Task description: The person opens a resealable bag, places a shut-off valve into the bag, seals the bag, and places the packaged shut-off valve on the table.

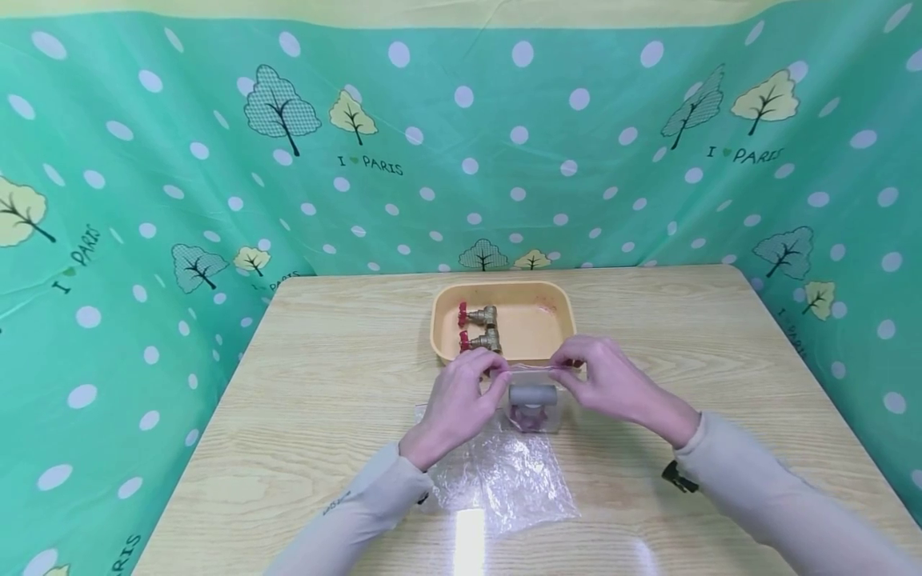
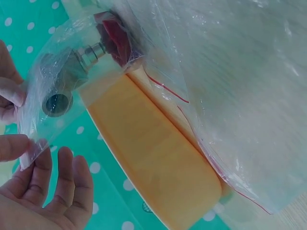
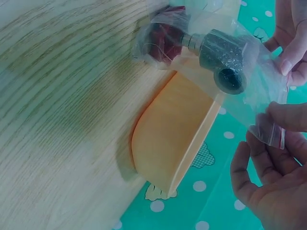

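Observation:
In the head view a small clear zip bag hangs upright between my two hands. Inside it is a valve with a grey metal body and a dark red handwheel at the bottom. My left hand pinches one top corner of the bag between thumb and fingers. The opposite corner is pinched by my right hand. Both wrist views show the valve's round open end through the plastic. A red line runs along the bag's mouth in the right wrist view.
Beyond the hands stands a peach-coloured tray holding valves with red handwheels. A larger clear plastic bag lies flat on the wooden table, under and beside the left forearm. Green dotted cloth surrounds the table's back and sides.

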`<action>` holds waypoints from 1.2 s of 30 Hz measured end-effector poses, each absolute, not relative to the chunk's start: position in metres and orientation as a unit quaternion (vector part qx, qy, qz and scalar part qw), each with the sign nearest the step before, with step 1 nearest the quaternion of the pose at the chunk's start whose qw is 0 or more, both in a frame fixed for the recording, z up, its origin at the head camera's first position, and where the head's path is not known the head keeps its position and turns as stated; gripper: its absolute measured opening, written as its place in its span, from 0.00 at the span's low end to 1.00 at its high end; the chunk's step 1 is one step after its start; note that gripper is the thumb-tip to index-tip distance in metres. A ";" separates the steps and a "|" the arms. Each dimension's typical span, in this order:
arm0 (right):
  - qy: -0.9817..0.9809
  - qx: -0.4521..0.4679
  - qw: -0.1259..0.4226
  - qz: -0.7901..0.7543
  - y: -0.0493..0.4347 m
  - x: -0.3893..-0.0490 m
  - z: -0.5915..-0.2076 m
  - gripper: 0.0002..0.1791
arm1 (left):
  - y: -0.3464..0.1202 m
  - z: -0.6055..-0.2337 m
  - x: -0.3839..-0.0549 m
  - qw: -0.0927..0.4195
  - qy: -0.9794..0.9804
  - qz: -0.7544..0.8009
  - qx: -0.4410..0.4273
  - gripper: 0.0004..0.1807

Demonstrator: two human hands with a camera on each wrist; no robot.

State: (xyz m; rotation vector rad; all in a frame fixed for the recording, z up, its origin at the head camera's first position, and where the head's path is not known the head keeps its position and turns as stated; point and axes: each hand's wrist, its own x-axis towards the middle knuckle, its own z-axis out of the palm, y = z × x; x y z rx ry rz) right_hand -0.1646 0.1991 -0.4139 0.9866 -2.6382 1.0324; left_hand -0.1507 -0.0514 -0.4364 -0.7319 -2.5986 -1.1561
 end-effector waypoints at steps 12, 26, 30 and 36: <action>-0.876 0.331 0.062 0.346 0.197 -0.166 -0.413 0.06 | -0.050 -0.436 -0.151 0.094 -0.881 -0.391 -0.248 0.02; -0.877 0.336 0.069 0.336 0.191 -0.167 -0.411 0.08 | -0.044 -0.434 -0.160 0.062 -0.876 -0.375 -0.297 0.07; -0.879 0.355 0.081 0.307 0.184 -0.166 -0.410 0.08 | -0.041 -0.434 -0.160 0.070 -0.875 -0.372 -0.301 0.05; -0.876 0.362 0.095 0.304 0.178 -0.166 -0.413 0.08 | -0.043 -0.436 -0.160 0.087 -0.879 -0.355 -0.308 0.05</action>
